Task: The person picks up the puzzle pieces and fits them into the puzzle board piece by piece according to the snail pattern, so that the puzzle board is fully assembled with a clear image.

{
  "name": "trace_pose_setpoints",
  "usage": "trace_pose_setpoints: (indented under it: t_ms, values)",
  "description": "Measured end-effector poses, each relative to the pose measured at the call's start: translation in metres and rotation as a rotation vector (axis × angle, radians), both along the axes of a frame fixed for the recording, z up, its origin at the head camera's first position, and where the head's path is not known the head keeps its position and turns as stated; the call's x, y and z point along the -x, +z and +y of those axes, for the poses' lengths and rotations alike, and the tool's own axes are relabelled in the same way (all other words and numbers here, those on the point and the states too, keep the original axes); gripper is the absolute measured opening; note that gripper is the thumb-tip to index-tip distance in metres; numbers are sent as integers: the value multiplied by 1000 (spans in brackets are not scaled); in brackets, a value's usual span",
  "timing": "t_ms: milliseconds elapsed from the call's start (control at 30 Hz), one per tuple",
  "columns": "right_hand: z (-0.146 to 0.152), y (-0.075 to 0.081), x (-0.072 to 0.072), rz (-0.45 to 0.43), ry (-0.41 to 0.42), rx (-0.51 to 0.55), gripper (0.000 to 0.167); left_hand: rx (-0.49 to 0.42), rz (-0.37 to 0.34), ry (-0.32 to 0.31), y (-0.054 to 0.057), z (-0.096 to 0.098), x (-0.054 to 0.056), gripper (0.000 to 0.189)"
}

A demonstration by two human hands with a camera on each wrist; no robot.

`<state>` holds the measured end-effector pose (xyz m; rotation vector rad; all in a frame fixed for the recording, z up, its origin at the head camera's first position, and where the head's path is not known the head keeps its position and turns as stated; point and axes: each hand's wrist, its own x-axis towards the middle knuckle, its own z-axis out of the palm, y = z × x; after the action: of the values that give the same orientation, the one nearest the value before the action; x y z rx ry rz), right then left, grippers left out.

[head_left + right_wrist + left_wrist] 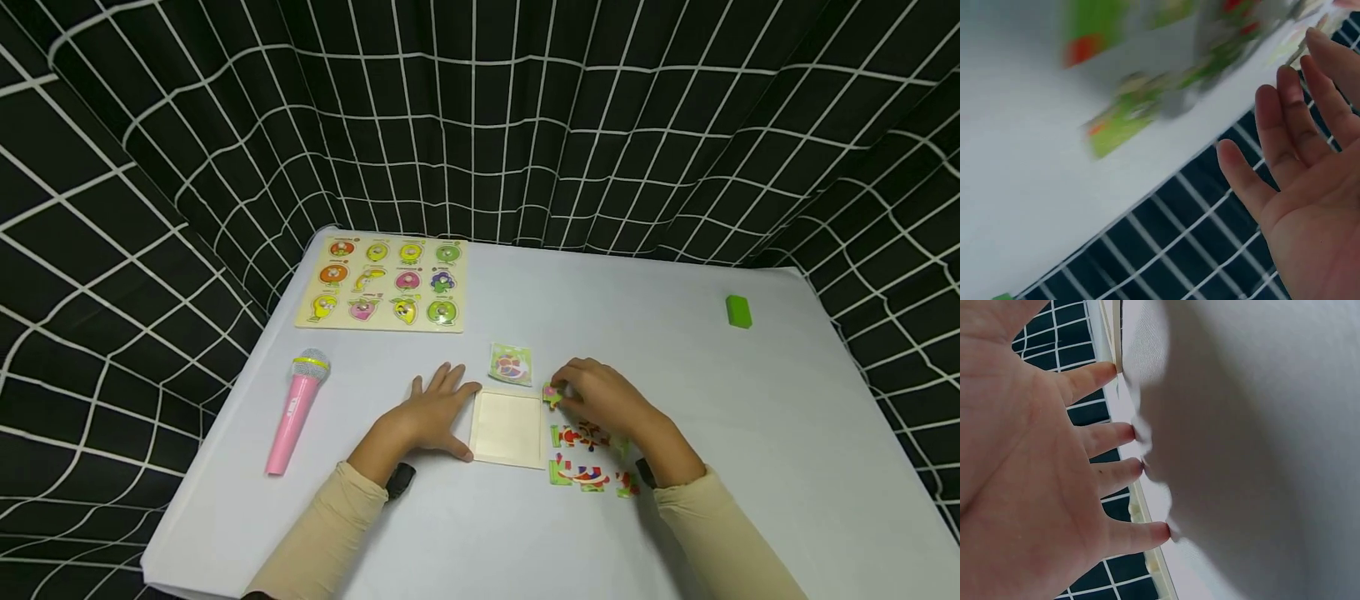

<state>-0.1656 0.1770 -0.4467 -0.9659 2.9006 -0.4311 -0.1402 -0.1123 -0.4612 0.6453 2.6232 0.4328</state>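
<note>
White table [750, 417], black gridded curtain [480, 125] behind | your left hand [429, 417]: fingers spread wide, touching the tray [508, 427] at left | your right hand [602, 397]: fingertips pinching a puzzle piece [552, 396] near its upper-right corner | loose pieces [591, 476]: right of it

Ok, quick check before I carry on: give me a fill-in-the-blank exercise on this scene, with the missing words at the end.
1. In the head view, the left hand touches the ____ side of the square tray.
2. The right hand pinches a puzzle piece by the tray's upper ____ corner.
3. The microphone has a ____ handle.
4. The fruit board shows ____ rows of fruit.

Missing words: left; right; pink; three.
</note>
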Motion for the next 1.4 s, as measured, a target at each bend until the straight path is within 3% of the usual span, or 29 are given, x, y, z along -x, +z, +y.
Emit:
trace_pose_setpoints:
  t_ms: [300,567,833,1033,1167,1267,1400]
  values:
    - [-48,1,0,86,174,11,24,46,-12,12,2,3,3,105]
    - [-71,-9,1,107,226,-5,18,82,-20,8,5,9,5,104]
    - [-79,-15,1,154,201,-35,20,74,-21,9,5,7,6,105]
    - [-77,-8,-3,60,202,-39,25,60,-31,18,6,7,5,106]
    - [-63,1,-2,-54,199,21,28,52,-31,20,6,8,4,105]
    - [-44,9,0,-120,132,88,29,50,-22,15,6,8,3,105]
    - [-11,12,0,-112,20,85,29,37,-25,14,6,8,3,106]
